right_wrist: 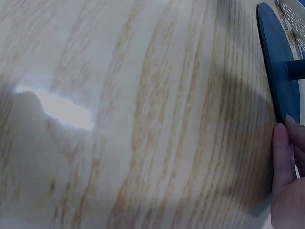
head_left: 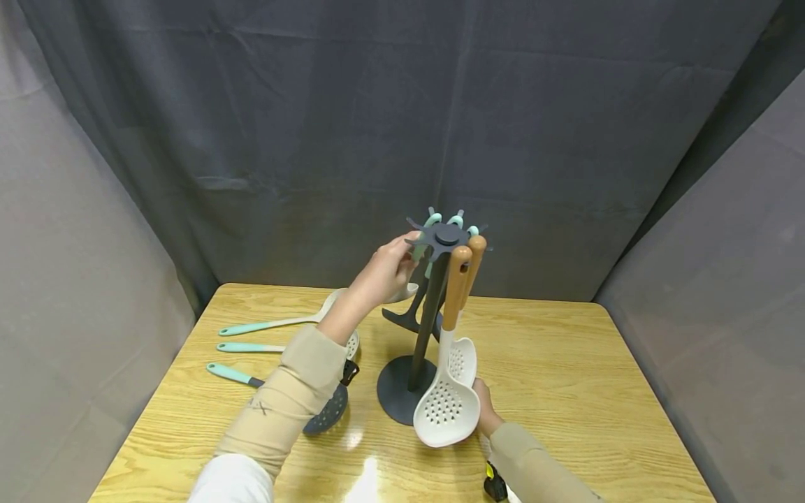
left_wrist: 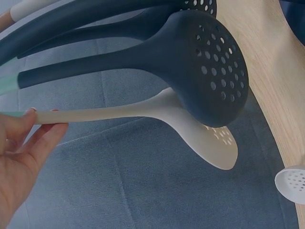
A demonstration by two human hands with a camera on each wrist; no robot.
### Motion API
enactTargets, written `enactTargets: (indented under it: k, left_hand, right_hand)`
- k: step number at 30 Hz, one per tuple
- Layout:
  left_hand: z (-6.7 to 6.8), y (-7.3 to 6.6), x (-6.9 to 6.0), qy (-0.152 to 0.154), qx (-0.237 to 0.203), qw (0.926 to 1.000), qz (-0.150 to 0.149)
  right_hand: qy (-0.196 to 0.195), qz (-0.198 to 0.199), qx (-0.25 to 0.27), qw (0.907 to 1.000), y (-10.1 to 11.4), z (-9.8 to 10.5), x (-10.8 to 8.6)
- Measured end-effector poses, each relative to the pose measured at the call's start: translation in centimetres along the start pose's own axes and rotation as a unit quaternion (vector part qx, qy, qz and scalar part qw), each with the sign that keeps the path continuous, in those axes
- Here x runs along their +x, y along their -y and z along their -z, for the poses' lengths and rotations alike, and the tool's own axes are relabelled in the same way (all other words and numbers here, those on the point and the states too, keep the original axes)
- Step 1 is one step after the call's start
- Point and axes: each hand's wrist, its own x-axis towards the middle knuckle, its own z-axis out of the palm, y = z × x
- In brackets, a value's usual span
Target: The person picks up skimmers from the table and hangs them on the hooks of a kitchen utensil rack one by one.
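Observation:
My left hand (head_left: pixel 385 271) is at the top of a dark utensil stand (head_left: pixel 431 314). In the left wrist view, its thumb and fingers pinch a cream slotted spoon (left_wrist: pixel 205 136) with a mint handle end. Dark utensils hang beside it, including a perforated skimmer (left_wrist: pixel 214 67). My right hand (head_left: pixel 486 409) is low at the stand's round base, partly behind a hanging white skimmer (head_left: pixel 446 412). In the right wrist view, thumb and fingers grip the rim of the base (right_wrist: pixel 276 62). Two wooden-handled white utensils hang on the near side of the stand.
Left of the stand, mint-handled utensils lie on the wooden table (head_left: pixel 541 349): a white one (head_left: pixel 270 325), a white perforated one (head_left: pixel 251 347) and a dark skimmer (head_left: pixel 327 412), partly behind my left arm. A dark curtain (head_left: pixel 377 140) stands behind the table.

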Motion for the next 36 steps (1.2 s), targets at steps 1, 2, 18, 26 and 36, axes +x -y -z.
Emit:
enactTargets:
  k: [1,2,18,26,36]
  left_hand:
    - [0.0,-0.1,0.0,0.001,-0.001,1.0,0.001]
    - [-0.1,-0.1,0.0,0.002,-0.001,1.0,0.001]
    - [-0.5,-0.6,-0.3,0.002,0.003,1.0,0.001]
    - [-0.4,-0.6,-0.6,0.002,-0.007,0.9999,0.007]
    - [-0.5,-0.5,-0.8,-0.002,-0.048,0.9987,0.015]
  right_hand:
    - [0.0,0.009,0.006,0.9999,-0.9,0.0,0.3]
    - [0.001,0.018,0.015,0.9997,-2.0,-0.1,0.7]
    - [0.014,-0.068,0.114,0.991,2.6,0.4,-1.4]
    - [0.032,0.083,0.2,0.9758,-13.3,-1.0,5.1]
    - [0.013,-0.024,0.104,0.9942,-0.2,0.2,-0.4]
